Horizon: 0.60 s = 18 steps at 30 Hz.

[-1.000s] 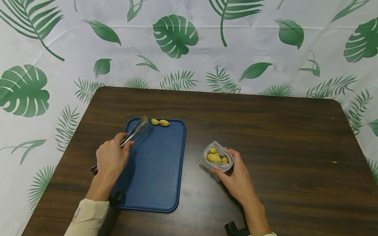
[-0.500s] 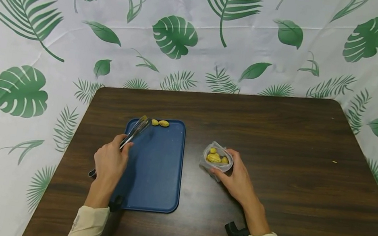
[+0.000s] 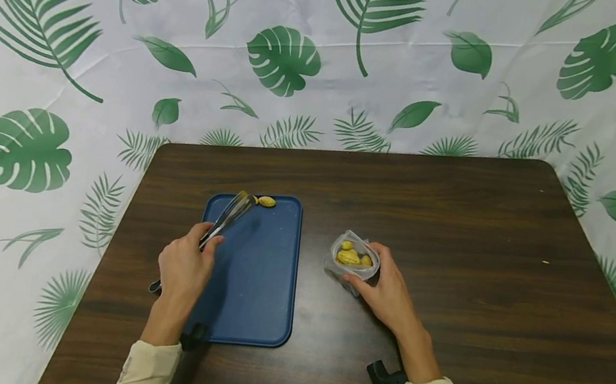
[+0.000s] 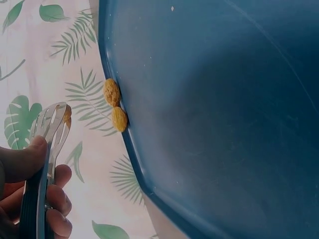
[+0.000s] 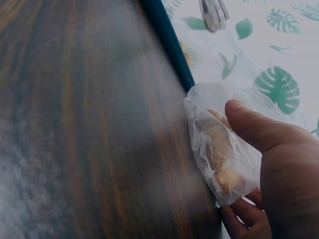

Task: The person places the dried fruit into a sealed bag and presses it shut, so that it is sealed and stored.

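My left hand (image 3: 186, 263) grips metal tongs (image 3: 228, 214) with dark handles, over the left side of a blue tray (image 3: 255, 284). Between the tong tips is a yellow-brown nut-like piece (image 4: 67, 114). Two similar wrinkled oval pieces lie end to end along the tray's far edge; the right one (image 3: 267, 201) shows fully, while the tong tips partly cover the left one in the head view. To the right of the tray, my right hand (image 3: 388, 297) holds a clear plastic bag (image 5: 202, 144) by its side, thumb in front. Several yellow pieces (image 3: 348, 257) show through its open mouth.
Everything is on a dark wooden table (image 3: 489, 259) backed by a leaf-patterned cloth (image 3: 400, 53). A small pale fleck (image 3: 545, 262) lies on the table at the right. A black wrist mount (image 3: 384, 377) sticks out beside the right forearm.
My left hand has shifted slightly right with the tongs, bringing their tips over the left piece on the tray. My right hand and the bag have stayed in place.
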Motion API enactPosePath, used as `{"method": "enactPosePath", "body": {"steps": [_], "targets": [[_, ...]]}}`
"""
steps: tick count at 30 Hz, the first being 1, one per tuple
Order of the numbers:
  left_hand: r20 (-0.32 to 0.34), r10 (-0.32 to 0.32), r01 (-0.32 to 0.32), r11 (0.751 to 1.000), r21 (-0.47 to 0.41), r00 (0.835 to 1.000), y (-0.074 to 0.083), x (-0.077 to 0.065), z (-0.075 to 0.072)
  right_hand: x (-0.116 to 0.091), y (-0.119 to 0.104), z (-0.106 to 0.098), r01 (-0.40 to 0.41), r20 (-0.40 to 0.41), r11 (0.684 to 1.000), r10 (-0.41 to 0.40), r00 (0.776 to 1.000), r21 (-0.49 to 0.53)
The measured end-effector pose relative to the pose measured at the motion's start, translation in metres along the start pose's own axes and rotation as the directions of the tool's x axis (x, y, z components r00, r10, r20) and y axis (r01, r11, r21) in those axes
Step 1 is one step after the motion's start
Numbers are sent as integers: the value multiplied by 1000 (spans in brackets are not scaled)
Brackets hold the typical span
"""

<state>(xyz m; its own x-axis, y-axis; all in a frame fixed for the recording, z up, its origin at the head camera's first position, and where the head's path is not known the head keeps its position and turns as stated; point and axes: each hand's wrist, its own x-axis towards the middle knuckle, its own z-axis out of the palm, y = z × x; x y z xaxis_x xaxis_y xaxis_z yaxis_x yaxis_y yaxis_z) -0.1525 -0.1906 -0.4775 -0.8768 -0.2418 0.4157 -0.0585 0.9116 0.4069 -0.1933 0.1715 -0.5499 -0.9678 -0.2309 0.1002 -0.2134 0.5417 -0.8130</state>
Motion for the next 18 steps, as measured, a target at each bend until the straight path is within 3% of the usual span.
{"method": "enactPosePath", "body": {"steps": [18], "targets": [[-32,104,-105,993,-58,994,13,-2,3,0,0,1,-8,-1,1000,8,1000,-5]]}}
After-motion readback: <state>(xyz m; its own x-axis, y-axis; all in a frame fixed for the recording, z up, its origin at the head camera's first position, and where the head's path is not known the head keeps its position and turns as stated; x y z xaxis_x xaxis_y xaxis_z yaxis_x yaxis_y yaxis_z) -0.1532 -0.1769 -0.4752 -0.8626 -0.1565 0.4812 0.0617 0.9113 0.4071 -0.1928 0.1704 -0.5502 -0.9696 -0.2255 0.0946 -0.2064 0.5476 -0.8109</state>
